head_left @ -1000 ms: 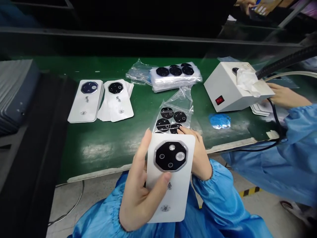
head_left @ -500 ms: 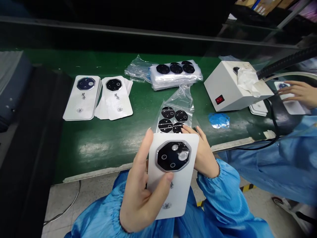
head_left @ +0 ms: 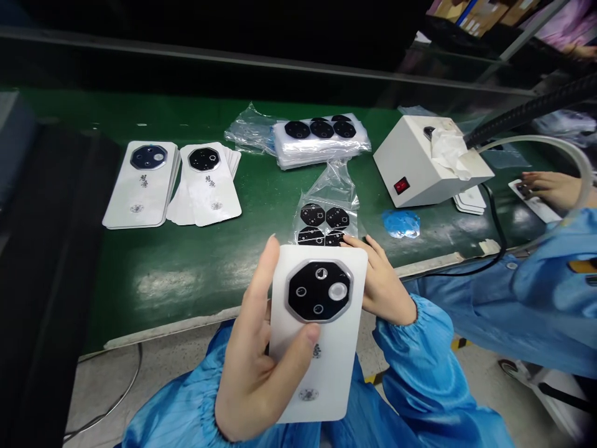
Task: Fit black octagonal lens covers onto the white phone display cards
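Note:
My left hand holds up a white phone back panel, thumb on its front and fingers along its side and behind. Near its top sits a black octagonal camera plate with several round rings and a silver rim. Beyond the panel, my right hand rests with fingers stretched and apart at the lower edge of a clear sheet of black octagonal stickers. The panel hides part of that hand and the sheet's near end, so whether the fingertips grip a sticker is unclear.
Two stacks of white panels, a neat one and a fanned one, lie on the green bench. A plastic-wrapped sticker pack, a white box with a red switch and blue film pieces stand farther right. A co-worker's hand touches another panel.
My left hand and the panel have shifted slightly left and tilted a little in view. The whole scene has slid left with the camera. My right hand stays at the sticker sheet.

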`<state>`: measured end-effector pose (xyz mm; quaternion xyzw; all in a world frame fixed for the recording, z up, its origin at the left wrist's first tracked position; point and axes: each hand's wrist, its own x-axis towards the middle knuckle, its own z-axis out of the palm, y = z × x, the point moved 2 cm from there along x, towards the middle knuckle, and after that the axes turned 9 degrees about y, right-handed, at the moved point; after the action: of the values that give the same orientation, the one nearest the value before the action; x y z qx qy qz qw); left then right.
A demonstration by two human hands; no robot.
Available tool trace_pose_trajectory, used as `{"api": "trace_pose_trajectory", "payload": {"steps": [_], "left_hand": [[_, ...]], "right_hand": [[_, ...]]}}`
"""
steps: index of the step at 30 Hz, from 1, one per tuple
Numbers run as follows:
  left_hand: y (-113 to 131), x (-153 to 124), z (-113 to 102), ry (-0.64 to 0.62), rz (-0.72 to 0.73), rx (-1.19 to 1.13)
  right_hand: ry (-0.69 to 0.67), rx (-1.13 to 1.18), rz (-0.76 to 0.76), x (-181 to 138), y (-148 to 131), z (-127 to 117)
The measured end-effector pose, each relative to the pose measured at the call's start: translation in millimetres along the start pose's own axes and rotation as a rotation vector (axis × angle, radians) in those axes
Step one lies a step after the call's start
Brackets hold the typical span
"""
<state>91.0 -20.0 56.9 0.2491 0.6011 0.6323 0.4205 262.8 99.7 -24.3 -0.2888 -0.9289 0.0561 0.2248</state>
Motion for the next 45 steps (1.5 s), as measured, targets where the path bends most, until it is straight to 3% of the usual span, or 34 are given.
{"api": "trace_pose_trajectory", "payload": {"steps": [12, 19, 32, 45], "left_hand": [[0.1, 0.3, -6.6, -0.012, -0.103, 0.048], [3.1, -0.5, -3.0, -0.04, -0.017, 0.01], [1.9, 1.0, -2.7, -0.058, -0.002, -0.123], [-2.7, 2.3, -3.0, -0.054, 0.038, -0.091]], "right_hand": [[-0.014, 0.017, 0.018, -1.5, 1.1, 1.1], [-0.012, 0.01, 0.016, -1.7, 1.1, 1.4], [-0.014, 0.022, 0.021, -1.8, 2.1, 1.6], [-0.023, 0.038, 0.042, 0.6, 1.5, 4.8]]}}
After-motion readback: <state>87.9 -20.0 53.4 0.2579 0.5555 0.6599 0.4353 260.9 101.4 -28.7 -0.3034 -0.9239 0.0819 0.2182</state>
